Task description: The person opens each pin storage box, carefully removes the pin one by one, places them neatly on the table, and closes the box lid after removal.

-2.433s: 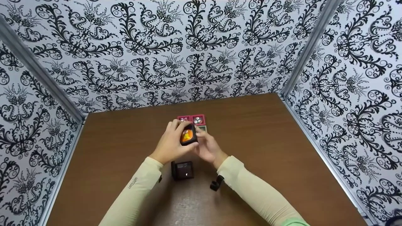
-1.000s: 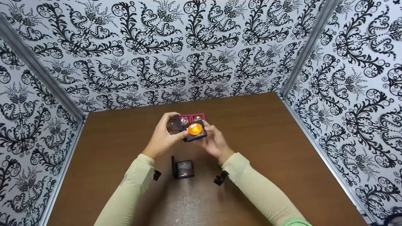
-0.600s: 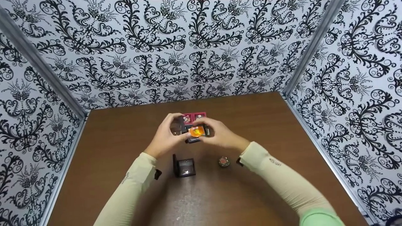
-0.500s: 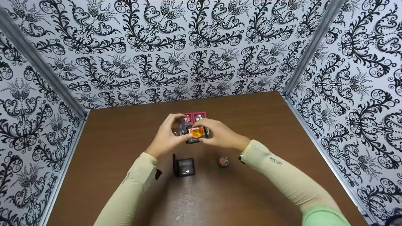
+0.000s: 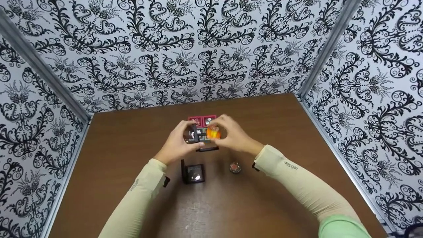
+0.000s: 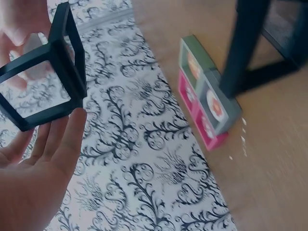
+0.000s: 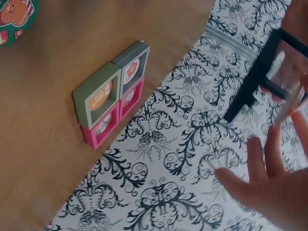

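In the head view my left hand (image 5: 175,145) holds a hinged black display frame (image 5: 209,149), spread open above the table. Its thin bars and window also show in the left wrist view, where the black frame (image 6: 73,77) rests against my fingertips. Just right of it, my right hand (image 5: 236,137) pinches an orange round disc (image 5: 213,133) between thumb and fingers. The disc is blurred and apart from the frame's lower half. A second black frame (image 5: 194,173) stands open on the table below, and a round patterned badge (image 5: 235,167) lies to its right.
Behind my hands several small display frames stand together: pink frames (image 5: 195,119), a green frame (image 7: 96,96) and a grey frame (image 7: 132,70), each with a round piece inside. Patterned walls (image 5: 211,66) enclose the brown table (image 5: 264,125).
The black frame, closed at first, has been opened by my left hand. My right hand has let go of the frame's edge, gripped the orange disc and moved it off slightly up and right.
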The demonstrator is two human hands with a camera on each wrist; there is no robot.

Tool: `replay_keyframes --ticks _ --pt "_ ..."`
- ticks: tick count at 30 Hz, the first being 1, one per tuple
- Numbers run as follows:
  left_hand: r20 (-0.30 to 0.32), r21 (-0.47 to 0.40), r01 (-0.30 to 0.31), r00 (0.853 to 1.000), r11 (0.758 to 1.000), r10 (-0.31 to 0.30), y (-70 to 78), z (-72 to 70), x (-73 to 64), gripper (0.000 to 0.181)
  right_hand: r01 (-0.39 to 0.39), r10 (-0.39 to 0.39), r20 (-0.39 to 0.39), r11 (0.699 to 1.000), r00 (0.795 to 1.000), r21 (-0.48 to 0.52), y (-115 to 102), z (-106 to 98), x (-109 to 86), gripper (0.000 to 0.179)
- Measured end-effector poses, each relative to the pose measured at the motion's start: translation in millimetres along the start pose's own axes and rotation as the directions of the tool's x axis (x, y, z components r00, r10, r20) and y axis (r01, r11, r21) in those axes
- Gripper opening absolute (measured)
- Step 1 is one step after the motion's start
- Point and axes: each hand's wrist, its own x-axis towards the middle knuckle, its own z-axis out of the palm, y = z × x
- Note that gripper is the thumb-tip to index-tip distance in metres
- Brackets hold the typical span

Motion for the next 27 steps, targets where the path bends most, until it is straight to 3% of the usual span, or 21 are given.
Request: replay_keyframes --ticks 4,11,17,20,23,27 --pt "0.015 0.031 0.072 0.997 0.997 -0.073 -18.0 -5.5 0.2 0.078 -0.112 0.114 -0.053 0.993 0.992 0.035 22.6 -4.2 -3.5 0.046" --pt "0.078 0.056 0.23 0.969 0.972 -0.234 -58.3 -7.2 -4.6 0.079 -0.221 0.226 0.045 0.972 0.973 -0.083 77.1 7.6 -23.2 0.045" --pt "0.109 0.176 0.247 0.957 0.953 -0.268 -78.7 -4.1 -9.6 0.083 -0.32 0.337 0.134 0.938 0.932 -0.133 104.9 21.6 -39.6 0.045" --pt "0.126 0.164 0.269 0.948 0.949 -0.291 -86.6 -0.5 -10.4 0.083 -0.354 0.38 0.169 0.92 0.909 -0.165 112.2 27.9 -44.6 0.044" --pt "0.136 0.158 0.282 0.943 0.946 -0.304 -92.8 2.1 -11.4 0.082 -0.355 0.389 0.184 0.915 0.903 -0.194 116.4 33.2 -47.2 0.042" --pt "0.147 0.163 0.299 0.935 0.94 -0.323 -97.4 3.2 -13.8 0.081 -0.328 0.368 0.189 0.921 0.91 -0.212 117.3 37.1 -48.5 0.041"
